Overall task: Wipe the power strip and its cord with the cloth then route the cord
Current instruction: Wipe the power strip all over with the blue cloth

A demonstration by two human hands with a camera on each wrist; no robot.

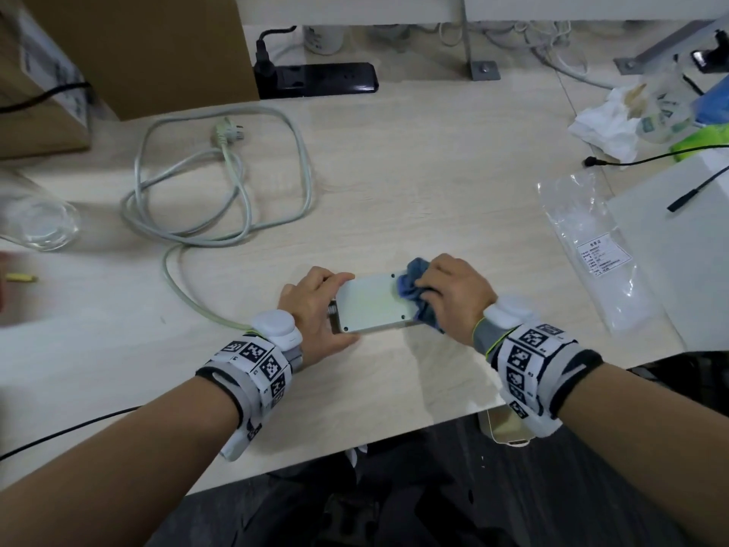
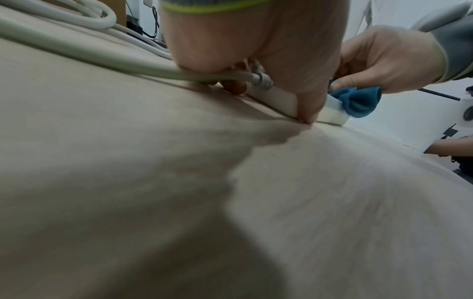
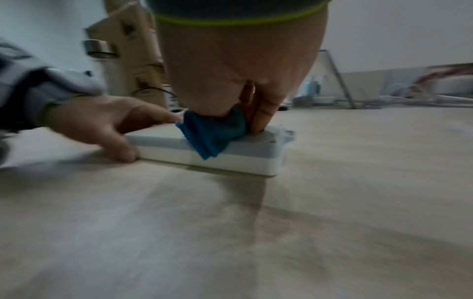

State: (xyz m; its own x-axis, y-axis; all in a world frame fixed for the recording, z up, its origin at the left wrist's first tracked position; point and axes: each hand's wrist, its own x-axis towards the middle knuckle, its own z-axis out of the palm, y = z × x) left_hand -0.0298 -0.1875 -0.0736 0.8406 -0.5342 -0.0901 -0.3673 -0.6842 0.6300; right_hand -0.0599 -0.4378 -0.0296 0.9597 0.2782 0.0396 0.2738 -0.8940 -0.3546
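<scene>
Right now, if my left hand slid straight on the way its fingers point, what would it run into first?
Your left hand grips one end of the power strip, fingers pointing along it. Straight on, it would likely meet the blue cloth under your right hand.

A pale wood-grain desk (image 1: 414, 183) carries the white power strip (image 1: 374, 305) at 6 o'clock, its cord (image 1: 221, 191) coiled at 10, a black power strip (image 1: 319, 78) at 12, a plastic bag (image 1: 587, 246) at 3.
</scene>
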